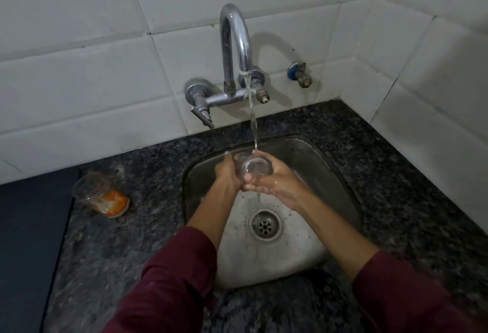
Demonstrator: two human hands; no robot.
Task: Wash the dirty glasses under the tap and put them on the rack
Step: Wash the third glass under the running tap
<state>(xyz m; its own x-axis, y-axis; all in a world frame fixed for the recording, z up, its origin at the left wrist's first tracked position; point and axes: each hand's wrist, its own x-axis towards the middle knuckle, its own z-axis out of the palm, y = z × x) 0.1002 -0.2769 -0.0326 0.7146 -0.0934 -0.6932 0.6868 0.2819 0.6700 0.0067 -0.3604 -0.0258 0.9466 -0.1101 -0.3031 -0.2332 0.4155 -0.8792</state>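
Note:
A clear glass (254, 165) is held over the steel sink (311, 155), tilted with its mouth toward me. My left hand (227, 172) grips its left side. My right hand (274, 183) cups it from the right and below, fingers curled round it. Water runs from the chrome tap (236, 42) in a thin stream (252, 118) onto the glass and my right hand, then falls toward the drain (265, 225). A second glass (101, 194) with orange residue at its bottom stands on the dark granite counter left of the sink. No rack is in view.
The speckled granite counter (137, 240) surrounds the sink. White wall tiles stand behind and to the right. A small blue-capped valve (299, 73) sticks out of the wall right of the tap. A dark blue surface (29, 240) borders the counter at the left.

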